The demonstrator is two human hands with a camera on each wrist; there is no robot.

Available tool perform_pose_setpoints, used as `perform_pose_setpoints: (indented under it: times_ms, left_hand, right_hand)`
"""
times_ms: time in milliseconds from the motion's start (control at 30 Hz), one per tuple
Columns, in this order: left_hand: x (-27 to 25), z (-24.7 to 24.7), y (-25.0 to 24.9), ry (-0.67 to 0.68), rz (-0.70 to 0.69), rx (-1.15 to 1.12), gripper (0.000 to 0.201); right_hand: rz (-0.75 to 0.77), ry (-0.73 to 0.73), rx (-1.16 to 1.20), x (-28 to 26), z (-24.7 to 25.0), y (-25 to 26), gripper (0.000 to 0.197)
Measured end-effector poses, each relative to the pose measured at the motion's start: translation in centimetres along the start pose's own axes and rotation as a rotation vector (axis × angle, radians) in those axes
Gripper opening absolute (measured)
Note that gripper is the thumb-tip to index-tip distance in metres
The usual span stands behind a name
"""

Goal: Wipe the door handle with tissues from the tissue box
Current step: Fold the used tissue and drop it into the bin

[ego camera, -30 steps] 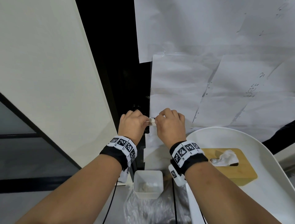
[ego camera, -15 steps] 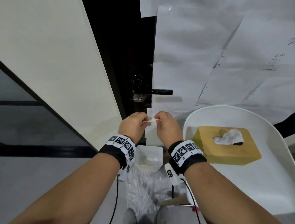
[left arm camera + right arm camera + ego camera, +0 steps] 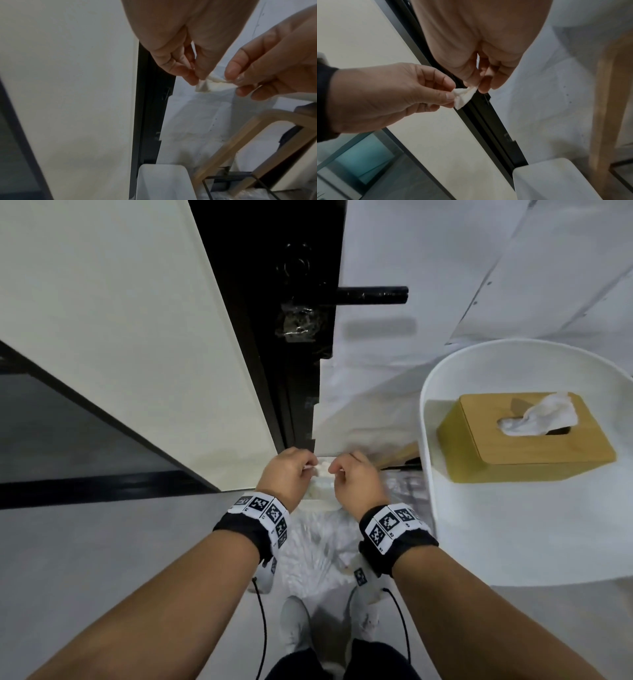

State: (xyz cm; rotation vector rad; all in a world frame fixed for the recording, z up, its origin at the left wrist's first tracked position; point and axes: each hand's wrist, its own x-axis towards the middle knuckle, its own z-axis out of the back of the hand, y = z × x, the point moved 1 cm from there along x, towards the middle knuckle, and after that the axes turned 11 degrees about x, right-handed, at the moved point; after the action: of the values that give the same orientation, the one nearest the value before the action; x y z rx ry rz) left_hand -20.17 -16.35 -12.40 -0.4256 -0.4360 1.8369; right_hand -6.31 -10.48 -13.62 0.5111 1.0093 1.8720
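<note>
Left hand (image 3: 287, 474) and right hand (image 3: 356, 478) pinch a small wadded tissue (image 3: 322, 469) low at frame centre over the white bin (image 3: 164, 181), well below the door handle (image 3: 371, 295); wiping looks done, disposal pending.

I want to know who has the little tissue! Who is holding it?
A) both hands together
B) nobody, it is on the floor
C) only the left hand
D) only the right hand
A: the left hand and the right hand each pinch one end of the small crumpled tissue between them, above the white bin.
</note>
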Motion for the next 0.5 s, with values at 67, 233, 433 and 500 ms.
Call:
perform_pose_setpoints:
  times_ms: [67,233,433,500]
  left_hand:
    - [-0.1,-1.8,1.2,0.024,0.026,0.014,0.015]
    - [-1.1,-6.7,3.8,0.097,0.052,0.036,0.022]
    - [-1.2,-11.0,5.8,0.228,0.068,0.06,0.031]
    - [-1.0,-12.2,6.2,0.269,0.066,0.086,0.033]
  right_hand:
    - [-0.035,0.049,0.002,-0.1,-1.7,-1.9,0.025]
    - [-0.133,0.154,-0.012,-0.4,-5.0,-6.1,0.032]
    - [-0.189,0.261,-0.061,0.0,-7.3,-8.9,0.039]
    - [-0.229,0.292,-0.098,0.3,-7.9,-9.7,0.041]
